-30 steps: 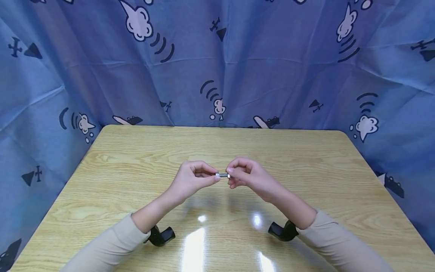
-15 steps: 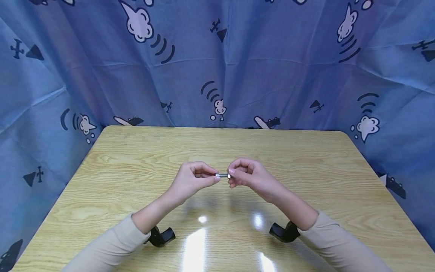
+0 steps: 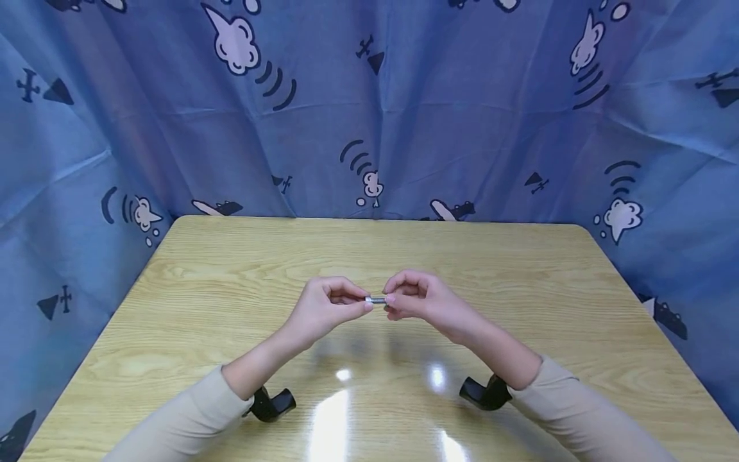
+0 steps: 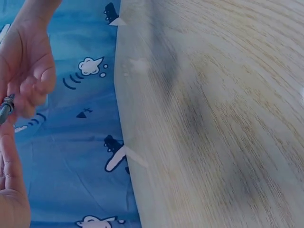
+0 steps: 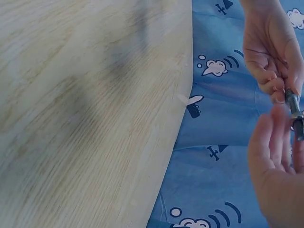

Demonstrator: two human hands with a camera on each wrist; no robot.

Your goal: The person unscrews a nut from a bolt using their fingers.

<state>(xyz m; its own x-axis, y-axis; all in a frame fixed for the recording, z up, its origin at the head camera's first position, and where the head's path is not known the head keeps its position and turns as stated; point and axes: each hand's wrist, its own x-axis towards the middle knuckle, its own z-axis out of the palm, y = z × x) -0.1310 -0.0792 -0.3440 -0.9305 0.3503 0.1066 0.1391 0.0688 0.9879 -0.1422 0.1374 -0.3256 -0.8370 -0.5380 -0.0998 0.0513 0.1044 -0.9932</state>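
Above the table, a small silver bolt [image 3: 377, 299] lies level between both hands. My left hand [image 3: 324, 307] pinches its head end with thumb and fingertips. My right hand [image 3: 430, 305] has its thumb and bent fingers at the other end, about the nut, which the thumb hides in the head view. The right wrist view shows the nut [image 5: 297, 115] threaded on the bolt near its tip, with blurred right fingers beside it. At the left wrist view's edge, the nut [image 4: 8, 102] sits close to the right fingertips.
A light wood-grain table [image 3: 231, 256] with rounded far corners lies under the hands, with bright reflections near its front. A blue patterned curtain [image 3: 462, 128] hangs behind and along both sides. Black wrist cameras [image 3: 274, 404] hang below the sleeves.
The right thumb and fingers have shifted slightly on the nut, and the thumb now covers the nut that showed earlier. The left hand keeps holding the bolt almost still.
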